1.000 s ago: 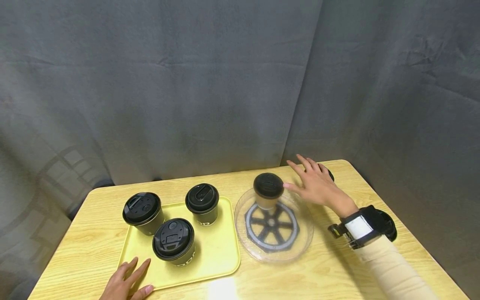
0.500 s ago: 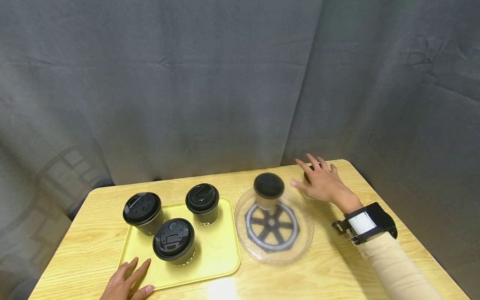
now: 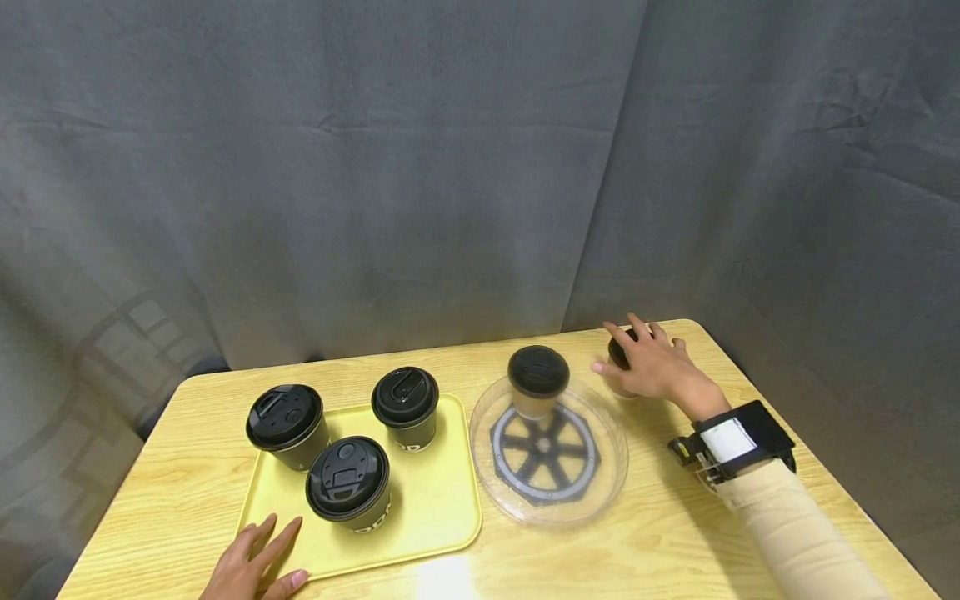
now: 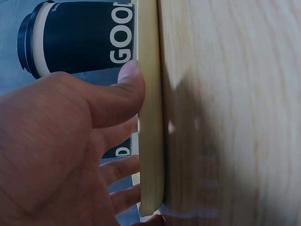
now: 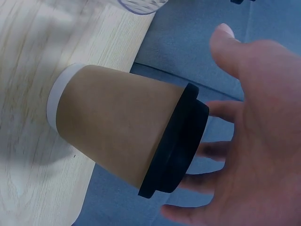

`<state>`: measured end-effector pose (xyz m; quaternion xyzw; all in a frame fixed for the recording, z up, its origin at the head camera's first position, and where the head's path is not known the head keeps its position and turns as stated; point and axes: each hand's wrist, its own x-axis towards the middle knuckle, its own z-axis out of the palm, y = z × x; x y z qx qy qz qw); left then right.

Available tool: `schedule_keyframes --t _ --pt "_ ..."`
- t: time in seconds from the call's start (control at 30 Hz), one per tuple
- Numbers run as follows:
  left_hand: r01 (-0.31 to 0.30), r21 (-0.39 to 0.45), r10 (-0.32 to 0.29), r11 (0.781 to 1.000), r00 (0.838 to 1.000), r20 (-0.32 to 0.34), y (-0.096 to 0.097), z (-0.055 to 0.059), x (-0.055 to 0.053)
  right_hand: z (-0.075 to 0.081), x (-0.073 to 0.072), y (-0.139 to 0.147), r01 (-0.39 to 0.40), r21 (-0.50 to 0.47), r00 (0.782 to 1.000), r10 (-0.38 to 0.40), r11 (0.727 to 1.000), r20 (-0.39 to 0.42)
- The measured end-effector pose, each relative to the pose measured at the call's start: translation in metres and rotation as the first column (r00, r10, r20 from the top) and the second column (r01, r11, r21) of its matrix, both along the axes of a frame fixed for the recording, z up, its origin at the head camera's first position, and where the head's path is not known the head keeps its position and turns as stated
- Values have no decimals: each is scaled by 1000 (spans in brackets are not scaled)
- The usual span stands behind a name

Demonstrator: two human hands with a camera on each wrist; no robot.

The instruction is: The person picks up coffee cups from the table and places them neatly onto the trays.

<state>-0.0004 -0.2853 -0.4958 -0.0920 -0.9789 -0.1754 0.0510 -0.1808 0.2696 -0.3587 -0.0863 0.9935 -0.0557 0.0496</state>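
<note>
At the back right, my right hand (image 3: 658, 368) is spread over a brown paper coffee cup with a black lid (image 5: 115, 125). In the right wrist view, the fingers reach just past the lid (image 5: 176, 143), with the thumb held off to one side. The cup stands upright on the table. My left hand (image 3: 246, 562) rests at the near left edge of a yellow tray (image 3: 427, 521), fingers spread and thumb at the rim. Closest to it on the tray is a dark lidded coffee cup (image 3: 348, 483) with white lettering.
Two more dark lidded cups, one at the tray's back left corner (image 3: 285, 425) and one at its back right (image 3: 406, 404). Right of the tray lies a clear round turntable (image 3: 543, 508) with a spoked base, bearing another brown cup (image 3: 537, 383). A grey curtain (image 3: 375, 183) hangs behind.
My right hand has moved right, away from the brown cup on the turntable, and settled lower over the one at the back right. My left hand and the tray have stayed put.
</note>
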Motion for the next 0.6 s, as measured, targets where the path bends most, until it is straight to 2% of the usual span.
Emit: schedule_keyframes --t 0.3,0.43,0.6 --pt "0 -2 0 1000 1000 11 0 2 -1 0 -1 4 6 19 1000 -7 1000 31" --pt "2 -3 -2 1000 1000 11 0 2 -1 -2 -3 6 2 -7 998 -2 1000 56" --pt "-9 0 9 1000 999 51 0 3 -2 -5 -7 9 -12 -56 996 17 998 86"
